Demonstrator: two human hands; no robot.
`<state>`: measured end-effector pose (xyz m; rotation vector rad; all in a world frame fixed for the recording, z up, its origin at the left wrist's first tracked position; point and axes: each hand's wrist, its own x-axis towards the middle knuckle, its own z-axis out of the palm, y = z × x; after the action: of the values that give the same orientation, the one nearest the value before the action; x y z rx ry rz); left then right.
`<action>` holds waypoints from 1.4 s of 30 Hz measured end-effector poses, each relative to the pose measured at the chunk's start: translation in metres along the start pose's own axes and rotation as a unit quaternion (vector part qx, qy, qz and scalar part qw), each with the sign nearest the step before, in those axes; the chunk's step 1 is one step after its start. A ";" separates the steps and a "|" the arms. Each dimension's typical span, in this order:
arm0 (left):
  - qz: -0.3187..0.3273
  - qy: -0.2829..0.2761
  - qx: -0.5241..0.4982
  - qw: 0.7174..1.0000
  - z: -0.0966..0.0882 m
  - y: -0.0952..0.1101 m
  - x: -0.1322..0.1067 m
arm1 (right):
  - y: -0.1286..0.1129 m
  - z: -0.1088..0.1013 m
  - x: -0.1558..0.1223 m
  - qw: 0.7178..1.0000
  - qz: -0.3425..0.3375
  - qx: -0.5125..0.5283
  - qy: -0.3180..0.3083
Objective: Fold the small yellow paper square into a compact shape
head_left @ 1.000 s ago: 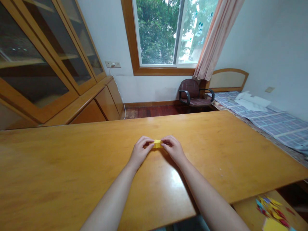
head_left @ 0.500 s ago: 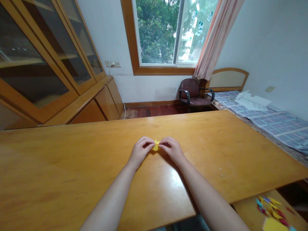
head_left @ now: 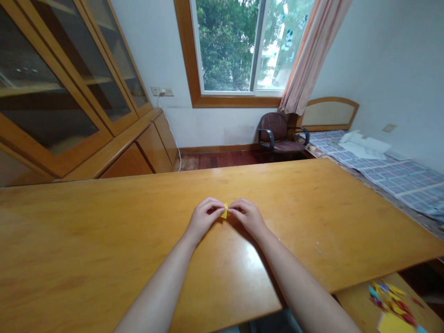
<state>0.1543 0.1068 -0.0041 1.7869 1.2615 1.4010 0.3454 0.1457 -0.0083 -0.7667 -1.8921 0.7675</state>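
A small piece of folded yellow paper (head_left: 225, 213) is pinched between my two hands over the middle of the wooden table (head_left: 104, 240). My left hand (head_left: 205, 216) grips its left side between thumb and fingertips. On the other side, my right hand (head_left: 248, 215) pinches it the same way, the fingertips of both hands almost meeting. Only a narrow strip of the paper shows between them; its exact folded shape is hidden by the fingers.
Lower right, a lower surface (head_left: 357, 305) bears a pile of colourful folded paper pieces (head_left: 391, 298) and a yellow sheet (head_left: 394, 323). Beyond the table stand a brown armchair (head_left: 277, 132) and a bed (head_left: 398, 171). A glass-door cabinet (head_left: 104, 134) is at left.
My hands have drawn slightly closer together. Less of the yellow paper shows between my fingertips, and it looks narrower.
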 end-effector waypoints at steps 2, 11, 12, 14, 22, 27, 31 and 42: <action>-0.002 0.000 -0.001 1.000 0.000 0.001 0.000 | 0.000 0.000 0.000 1.000 -0.001 -0.007 0.000; 0.010 -0.005 0.026 1.000 0.001 0.001 0.000 | -0.003 0.000 -0.001 1.000 -0.008 -0.023 0.000; 0.013 -0.007 0.033 0.999 0.001 0.000 0.000 | -0.004 0.000 -0.001 1.000 -0.007 -0.024 -0.002; 0.018 -0.010 0.047 0.999 0.001 -0.002 0.000 | -0.004 0.000 -0.001 1.000 -0.006 -0.027 -0.005; 0.034 -0.014 0.078 0.996 0.001 0.004 0.000 | -0.003 0.000 -0.002 0.999 0.003 -0.037 -0.011; 0.039 -0.016 0.095 0.995 0.002 0.005 0.000 | -0.005 0.000 -0.004 0.999 -0.007 -0.049 -0.021; 0.047 -0.019 0.103 0.993 0.003 0.003 -0.001 | -0.006 0.000 -0.004 0.998 -0.010 -0.056 -0.021; 0.060 -0.023 0.097 0.993 0.003 0.005 -0.001 | -0.005 0.002 -0.004 0.997 -0.018 -0.063 -0.026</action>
<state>0.1585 0.1036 -0.0012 2.0450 1.3241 1.3310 0.3441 0.1394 -0.0074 -0.7958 -2.0106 0.6553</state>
